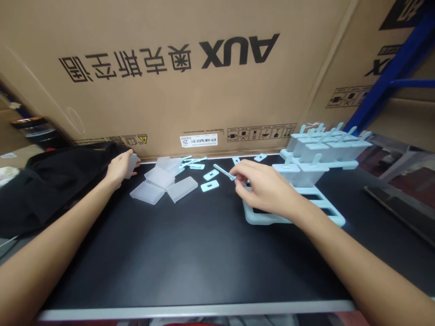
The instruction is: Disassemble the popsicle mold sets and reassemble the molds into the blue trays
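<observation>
My left hand (118, 170), at the back left beside the black cloth, is closed around a translucent popsicle mold cup (132, 165). Several more mold cups (148, 192) lie loose on the table right of it. Between thumb and fingers, my right hand (263, 183) pinches a light blue popsicle stick (222, 170), its tip pointing left. That hand is over a light blue mold stand (268, 219) with open slots, partly hiding it. Two capped molds with sticks (311, 174) stand in the stand. Loose blue lids (210, 185) and several sticks (190, 162) lie between my hands.
A second stand with several capped molds (326, 147) is at the back right. A large cardboard box (152, 104) walls off the back. Black cloth (64, 181) covers the left side, a dark flat bar (397, 213) lies right, and a blue metal post (384, 86) rises there.
</observation>
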A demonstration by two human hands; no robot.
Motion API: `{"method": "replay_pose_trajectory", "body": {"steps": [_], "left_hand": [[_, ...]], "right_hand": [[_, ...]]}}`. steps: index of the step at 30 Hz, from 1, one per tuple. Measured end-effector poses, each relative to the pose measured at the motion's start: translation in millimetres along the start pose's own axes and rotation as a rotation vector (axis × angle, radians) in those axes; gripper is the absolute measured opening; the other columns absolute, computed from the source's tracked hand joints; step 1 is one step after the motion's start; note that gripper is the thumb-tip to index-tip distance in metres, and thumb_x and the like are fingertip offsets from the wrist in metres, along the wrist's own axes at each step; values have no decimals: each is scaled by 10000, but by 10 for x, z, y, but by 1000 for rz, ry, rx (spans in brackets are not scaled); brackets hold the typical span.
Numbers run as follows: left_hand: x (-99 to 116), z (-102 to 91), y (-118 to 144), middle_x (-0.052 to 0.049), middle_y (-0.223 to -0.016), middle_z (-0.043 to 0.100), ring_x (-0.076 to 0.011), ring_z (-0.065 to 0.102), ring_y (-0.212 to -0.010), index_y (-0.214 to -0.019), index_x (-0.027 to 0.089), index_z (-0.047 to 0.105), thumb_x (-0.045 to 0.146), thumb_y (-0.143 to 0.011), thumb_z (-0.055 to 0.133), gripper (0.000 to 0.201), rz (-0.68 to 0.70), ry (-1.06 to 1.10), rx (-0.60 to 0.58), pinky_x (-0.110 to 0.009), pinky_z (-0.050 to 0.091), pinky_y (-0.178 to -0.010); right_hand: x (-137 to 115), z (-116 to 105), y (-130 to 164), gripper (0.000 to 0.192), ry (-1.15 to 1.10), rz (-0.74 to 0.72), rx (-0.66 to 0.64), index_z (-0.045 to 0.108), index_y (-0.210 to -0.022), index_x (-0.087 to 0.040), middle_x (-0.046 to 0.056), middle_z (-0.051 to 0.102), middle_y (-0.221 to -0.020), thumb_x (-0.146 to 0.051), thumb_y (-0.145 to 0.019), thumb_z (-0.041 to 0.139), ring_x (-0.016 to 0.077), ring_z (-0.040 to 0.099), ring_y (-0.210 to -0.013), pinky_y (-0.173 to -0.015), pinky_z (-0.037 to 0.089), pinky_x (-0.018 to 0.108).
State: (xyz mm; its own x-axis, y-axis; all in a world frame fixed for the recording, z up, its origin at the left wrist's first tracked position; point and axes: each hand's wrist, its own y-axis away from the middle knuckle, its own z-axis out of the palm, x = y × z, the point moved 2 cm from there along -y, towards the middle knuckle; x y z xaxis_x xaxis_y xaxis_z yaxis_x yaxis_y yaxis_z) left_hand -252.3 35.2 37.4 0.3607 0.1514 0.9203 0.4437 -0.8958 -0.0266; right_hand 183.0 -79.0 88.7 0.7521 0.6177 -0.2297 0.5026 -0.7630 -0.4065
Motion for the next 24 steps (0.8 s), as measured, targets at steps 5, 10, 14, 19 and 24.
{"method": "replay_pose_trajectory", "body": {"steps": [5,10,14,19,24], "left_hand": [[-43,-92,-79,-29,-1076,664,-155,660,-920,-1180,149,562,439,-1014,482,343,-13,16,18,-285,574,-711],[-60,-198,-93,-19,-1062,688,-161,683,-905,-1205,169,576,438,-1003,498,345,-14,62,-42,-265,545,-686],[-83,-267,-107,-25,-1024,701,-178,688,-879,-1160,163,585,484,-986,500,374,-17,107,-55,-276,528,-686],[-85,-280,-61,-32,-987,706,-194,703,-820,-1129,152,591,525,-942,542,420,24,157,-85,-275,507,-659],[133,-201,66,-16,-927,709,-157,675,-670,-1155,143,597,510,-945,523,430,152,209,-97,-252,482,-566]], "right_hand": [[38,17,-2,114,8,6,1,568,-933,-206,42,637,-916,-164,-883,474,173,572,-755,-675,394,296],[62,8,3,103,18,17,0,559,-911,-206,35,630,-898,-157,-883,472,169,563,-748,-667,382,297],[67,-5,8,102,30,3,3,562,-910,-200,34,620,-881,-154,-880,476,168,558,-751,-669,382,301],[66,-18,13,123,45,-3,11,575,-923,-197,32,614,-864,-147,-871,475,166,547,-730,-659,381,305],[75,-11,2,144,-16,-23,53,590,-949,-192,39,611,-863,-141,-873,479,165,544,-725,-664,410,305]]}}
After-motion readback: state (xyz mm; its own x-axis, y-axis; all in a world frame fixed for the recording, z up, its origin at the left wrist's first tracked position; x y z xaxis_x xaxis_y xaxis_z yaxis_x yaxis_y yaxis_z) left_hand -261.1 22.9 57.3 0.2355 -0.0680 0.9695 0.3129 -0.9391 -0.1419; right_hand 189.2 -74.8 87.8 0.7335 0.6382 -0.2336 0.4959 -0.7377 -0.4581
